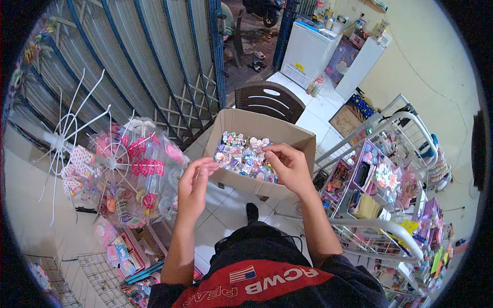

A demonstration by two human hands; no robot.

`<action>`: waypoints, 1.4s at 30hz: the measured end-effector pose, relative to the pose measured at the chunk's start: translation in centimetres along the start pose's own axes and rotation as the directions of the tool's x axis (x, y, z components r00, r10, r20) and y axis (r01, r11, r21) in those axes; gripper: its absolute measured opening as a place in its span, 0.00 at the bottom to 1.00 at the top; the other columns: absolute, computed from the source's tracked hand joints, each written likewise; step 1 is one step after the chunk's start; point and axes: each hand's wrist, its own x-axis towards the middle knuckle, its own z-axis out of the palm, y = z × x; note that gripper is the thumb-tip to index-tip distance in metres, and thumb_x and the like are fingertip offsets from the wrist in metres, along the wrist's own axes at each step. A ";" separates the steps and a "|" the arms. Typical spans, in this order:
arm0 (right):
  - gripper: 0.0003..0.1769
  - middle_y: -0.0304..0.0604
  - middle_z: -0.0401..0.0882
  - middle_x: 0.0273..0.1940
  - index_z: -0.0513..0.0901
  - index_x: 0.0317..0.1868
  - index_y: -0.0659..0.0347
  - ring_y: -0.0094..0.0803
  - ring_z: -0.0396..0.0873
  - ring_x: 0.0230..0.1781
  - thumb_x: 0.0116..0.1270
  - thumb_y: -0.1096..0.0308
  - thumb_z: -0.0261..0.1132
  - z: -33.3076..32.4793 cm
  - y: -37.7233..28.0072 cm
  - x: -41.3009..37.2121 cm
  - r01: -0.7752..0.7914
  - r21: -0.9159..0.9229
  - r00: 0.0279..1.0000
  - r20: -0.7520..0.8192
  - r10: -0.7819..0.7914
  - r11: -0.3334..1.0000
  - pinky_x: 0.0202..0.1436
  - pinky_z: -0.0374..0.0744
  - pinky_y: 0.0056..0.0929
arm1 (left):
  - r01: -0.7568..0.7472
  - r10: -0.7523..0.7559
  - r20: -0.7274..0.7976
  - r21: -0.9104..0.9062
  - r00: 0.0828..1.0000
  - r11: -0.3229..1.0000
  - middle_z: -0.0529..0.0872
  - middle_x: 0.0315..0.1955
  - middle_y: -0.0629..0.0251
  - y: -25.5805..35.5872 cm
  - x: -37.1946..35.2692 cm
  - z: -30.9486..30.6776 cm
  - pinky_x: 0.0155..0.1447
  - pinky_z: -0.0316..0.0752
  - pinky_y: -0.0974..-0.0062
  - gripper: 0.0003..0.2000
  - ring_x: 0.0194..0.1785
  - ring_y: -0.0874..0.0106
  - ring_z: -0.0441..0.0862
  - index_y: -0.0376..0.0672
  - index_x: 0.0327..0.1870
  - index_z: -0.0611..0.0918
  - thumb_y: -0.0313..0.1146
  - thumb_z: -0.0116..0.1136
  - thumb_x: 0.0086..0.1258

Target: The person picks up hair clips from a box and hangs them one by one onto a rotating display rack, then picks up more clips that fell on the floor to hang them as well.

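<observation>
An open cardboard box point(262, 123) stands in front of me, with many small, plastic-wrapped colourful trinkets point(241, 154) inside. My left hand point(197, 182) is at the box's near left corner, palm turned inward, fingers stretched out and nothing visible in it. Over the right part of the box is my right hand point(290, 167), its thumb and index finger curved towards each other near the trinkets. Whether a small item sits between those fingertips cannot be made out.
A brown plastic chair point(269, 100) stands behind the box. At left, a wire rack point(115, 164) holds pink bagged accessories. Metal shelving point(390, 223) full of goods is at right. A white freezer point(308, 54) and folding gate point(138, 56) are farther back.
</observation>
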 end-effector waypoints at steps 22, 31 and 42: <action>0.09 0.31 0.79 0.31 0.84 0.46 0.66 0.14 0.71 0.30 0.71 0.71 0.63 1.1 19.3 13.5 -0.295 0.189 0.955 0.033 0.294 0.937 0.33 0.70 0.16 | 0.370 -0.363 -0.087 0.092 0.928 0.924 0.84 0.45 0.58 -18.8 12.8 2.1 0.59 0.71 0.75 0.13 0.52 0.73 0.79 0.33 0.55 0.76 0.33 0.48 0.78; 0.09 0.37 0.84 0.34 0.84 0.47 0.64 0.17 0.76 0.33 0.67 0.72 0.66 2.1 33.3 14.2 -0.399 0.038 0.911 0.124 0.392 0.916 0.36 0.74 0.19 | 0.463 -0.465 -0.047 0.232 0.884 0.856 0.85 0.45 0.60 -29.3 15.7 3.1 0.58 0.72 0.74 0.14 0.50 0.72 0.81 0.35 0.55 0.77 0.35 0.47 0.79; 0.15 0.60 0.78 0.45 0.81 0.49 0.64 0.56 0.79 0.46 0.63 0.69 0.64 3.5 44.1 14.4 -0.266 -0.495 0.849 0.286 0.444 0.827 0.51 0.77 0.46 | 0.562 -0.585 -0.046 0.349 0.810 0.750 0.85 0.48 0.59 -36.4 17.2 2.0 0.62 0.71 0.71 0.15 0.54 0.70 0.81 0.39 0.58 0.77 0.38 0.48 0.78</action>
